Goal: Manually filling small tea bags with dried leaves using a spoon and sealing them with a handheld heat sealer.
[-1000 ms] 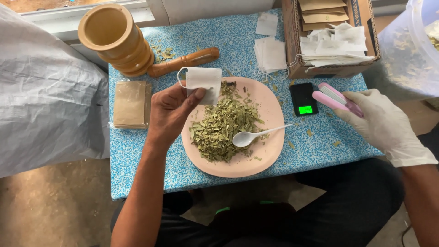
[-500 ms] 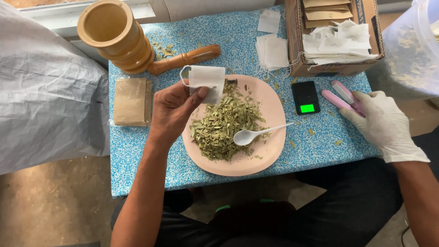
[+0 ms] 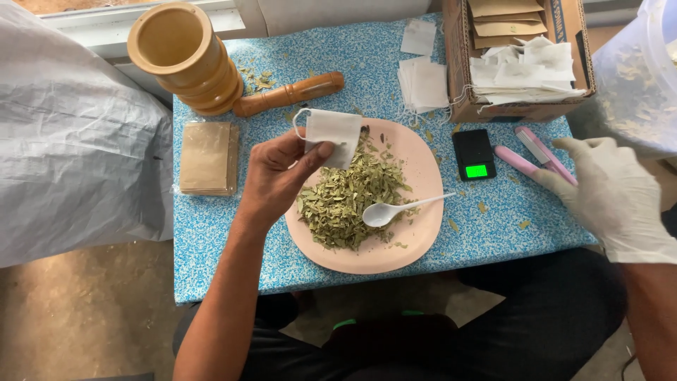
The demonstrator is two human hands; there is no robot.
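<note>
filter bag (image 3: pixel 333 132) pinched flat, unfilled, in left hand (image 3: pixel 282 176); gloved right hand (image 3: pixel 612 190) open beside pink sealer (image 3: pixel 536 156); leaves (image 3: pixel 352 194) still heaped centre-frame.

light: bright, even daylight | shadows: soft | focus: sharp | edges: slight wide-angle stretch

Left hand (image 3: pixel 278 176) pinched, raised; gloved right hand (image 3: pixel 610 194) spread, fingers loose.

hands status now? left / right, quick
Left hand: closed, pinching a white tea bag above the plate of dried leaves.
Right hand, gloved: open, fingers touching the pink sealer, not gripping it.
</note>
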